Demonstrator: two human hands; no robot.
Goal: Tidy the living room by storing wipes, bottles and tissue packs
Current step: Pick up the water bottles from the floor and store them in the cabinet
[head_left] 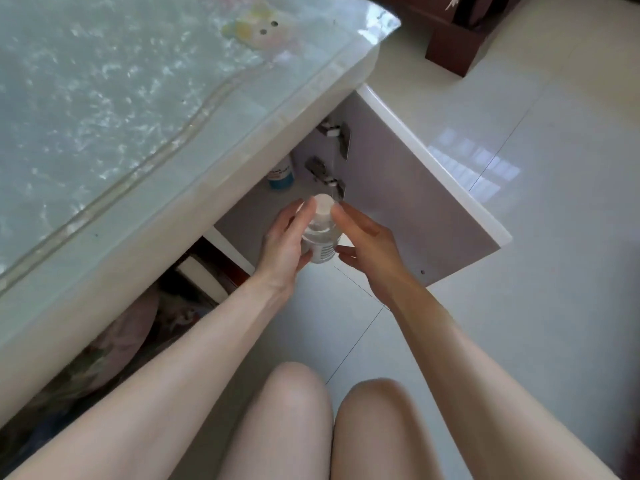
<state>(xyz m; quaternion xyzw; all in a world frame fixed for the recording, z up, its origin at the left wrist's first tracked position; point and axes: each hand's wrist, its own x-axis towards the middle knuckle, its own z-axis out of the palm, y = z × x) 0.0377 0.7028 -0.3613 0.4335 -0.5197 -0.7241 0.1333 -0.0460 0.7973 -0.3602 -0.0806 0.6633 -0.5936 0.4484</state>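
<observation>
The left hand (282, 244) wraps its curled fingers round the left side of a clear bottle (320, 242), one fingertip up by the white cap (324, 204) and the thumb under the body. The right hand (367, 244) grips the same bottle from the other side, one curved finger at the neck just below the cap and the others against the lower body. The bottle is upright and held off the floor (519, 306), just in front of the open cabinet below the tabletop's (138, 98) near edge. Deeper in the cabinet stands a white bottle with a blue base (281, 174). The cabinet door (415, 209) is swung wide open, with two metal hinges (334, 131) showing. A clear plastic sheet covers the tabletop. The person's bare knees (291, 410) are at the bottom of the view.
</observation>
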